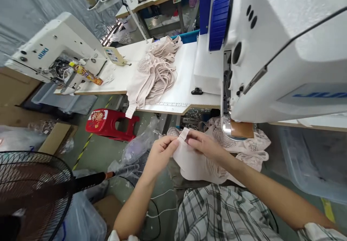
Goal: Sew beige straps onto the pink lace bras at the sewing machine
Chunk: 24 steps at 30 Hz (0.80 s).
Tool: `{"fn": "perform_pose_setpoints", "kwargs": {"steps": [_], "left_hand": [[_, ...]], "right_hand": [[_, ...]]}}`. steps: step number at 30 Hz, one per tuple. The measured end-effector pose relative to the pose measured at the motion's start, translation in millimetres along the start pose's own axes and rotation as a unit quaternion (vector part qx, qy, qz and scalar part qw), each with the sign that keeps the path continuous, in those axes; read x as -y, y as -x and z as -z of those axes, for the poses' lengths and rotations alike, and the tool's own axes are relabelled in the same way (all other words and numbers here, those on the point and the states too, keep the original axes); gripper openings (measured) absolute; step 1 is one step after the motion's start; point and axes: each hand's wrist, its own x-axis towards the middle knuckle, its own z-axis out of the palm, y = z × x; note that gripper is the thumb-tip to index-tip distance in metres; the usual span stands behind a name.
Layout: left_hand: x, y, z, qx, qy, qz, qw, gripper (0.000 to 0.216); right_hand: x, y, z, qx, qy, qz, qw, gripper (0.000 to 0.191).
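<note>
A pale pink bra (189,161) lies over my lap, its end strip raised between my two hands. My left hand (164,150) pinches the left edge of that strip between thumb and fingers. From the other side my right hand (204,144) grips the same end, fingertips close to the small folded tab (184,134). More pink lacy fabric (252,154) spreads to the right, under my right forearm and below the sewing machine head (271,53). Whether that fabric is all one piece with the bra I cannot tell.
A pile of pink bras (155,71) lies on the white sewing table (184,74), one end hanging over its edge. A second sewing machine (62,45) stands left, with a bottle (85,73). Below are a red stool (108,123), a black fan (35,194) and a clear bin (306,168).
</note>
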Motion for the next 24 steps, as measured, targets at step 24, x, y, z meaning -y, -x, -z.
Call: {"fn": "perform_pose_setpoints", "kwargs": {"steps": [24], "left_hand": [[42, -31, -85, 0.074, -0.063, -0.051, 0.994, 0.036]], "right_hand": [[-58, 49, 67, -0.254, 0.476, 0.194, 0.819, 0.033]]}}
